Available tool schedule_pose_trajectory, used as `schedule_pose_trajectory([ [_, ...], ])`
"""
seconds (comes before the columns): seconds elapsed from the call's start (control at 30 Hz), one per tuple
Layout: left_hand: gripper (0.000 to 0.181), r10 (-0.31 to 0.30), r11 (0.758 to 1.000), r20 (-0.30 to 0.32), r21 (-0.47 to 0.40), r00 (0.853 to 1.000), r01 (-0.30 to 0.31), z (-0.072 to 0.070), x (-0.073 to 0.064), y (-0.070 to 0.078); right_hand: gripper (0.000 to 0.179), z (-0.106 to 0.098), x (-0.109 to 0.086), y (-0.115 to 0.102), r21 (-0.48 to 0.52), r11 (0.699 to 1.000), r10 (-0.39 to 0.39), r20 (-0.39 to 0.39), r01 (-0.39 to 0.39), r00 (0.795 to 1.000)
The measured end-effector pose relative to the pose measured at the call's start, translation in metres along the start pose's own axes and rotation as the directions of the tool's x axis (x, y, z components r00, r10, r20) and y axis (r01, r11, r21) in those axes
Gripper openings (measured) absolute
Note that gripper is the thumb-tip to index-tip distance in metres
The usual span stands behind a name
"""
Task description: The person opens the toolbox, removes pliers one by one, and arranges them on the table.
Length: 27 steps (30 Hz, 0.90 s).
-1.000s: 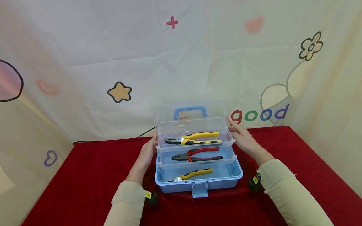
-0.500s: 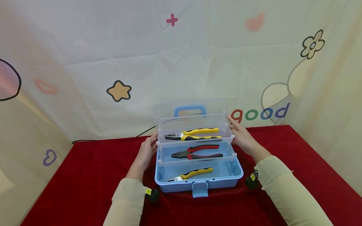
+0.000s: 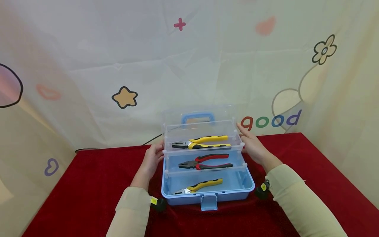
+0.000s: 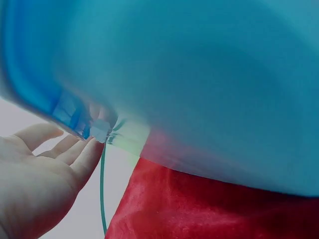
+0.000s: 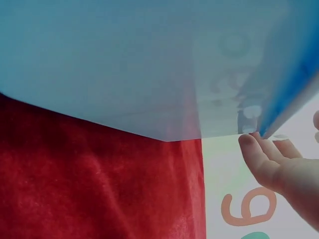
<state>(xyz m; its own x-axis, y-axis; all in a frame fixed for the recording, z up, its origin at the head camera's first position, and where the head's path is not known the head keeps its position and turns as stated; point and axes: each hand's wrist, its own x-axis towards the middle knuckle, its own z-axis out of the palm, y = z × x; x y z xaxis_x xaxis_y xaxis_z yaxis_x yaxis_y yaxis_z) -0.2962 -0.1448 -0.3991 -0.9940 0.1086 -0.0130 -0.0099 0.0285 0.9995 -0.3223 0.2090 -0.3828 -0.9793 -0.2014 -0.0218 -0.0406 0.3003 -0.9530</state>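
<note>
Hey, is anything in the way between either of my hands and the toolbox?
Nothing visible. Your left hand and right hand are at opposite sides of the toolbox, and both wrist views show fingertips right at its edge.

Red cloth [image 3: 88, 197] covers the table. Behind it hangs a pale, creased backdrop [image 3: 189, 72] printed with an orange star [image 3: 124, 97], pink cross [image 3: 179, 24], flower [image 3: 324, 51] and multicoloured "good" [image 3: 267, 121]. A dark cable [image 3: 152, 139] runs near the cloth's far edge.
</note>
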Motion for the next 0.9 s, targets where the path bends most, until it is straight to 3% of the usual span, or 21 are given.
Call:
schedule_pose_trajectory([
  [0.23, 0.053, 0.002, 1.0, -0.007, 0.026, 1.0, -0.002, -0.0005, -0.0048, -0.0014, 0.061, 0.0002, -0.0008, -0.0002, -0.013, 1.0, -0.002, 0.013, 0.002, 1.0],
  [0.9, 0.054, -0.023, 0.999, -0.017, -0.027, 1.0, 0.022, -0.0005, -0.0072, -0.0061, 0.069, -0.0036, -0.0009, 0.0008, -0.04, 0.999, 0.008, 0.058, -0.005, 0.998],
])
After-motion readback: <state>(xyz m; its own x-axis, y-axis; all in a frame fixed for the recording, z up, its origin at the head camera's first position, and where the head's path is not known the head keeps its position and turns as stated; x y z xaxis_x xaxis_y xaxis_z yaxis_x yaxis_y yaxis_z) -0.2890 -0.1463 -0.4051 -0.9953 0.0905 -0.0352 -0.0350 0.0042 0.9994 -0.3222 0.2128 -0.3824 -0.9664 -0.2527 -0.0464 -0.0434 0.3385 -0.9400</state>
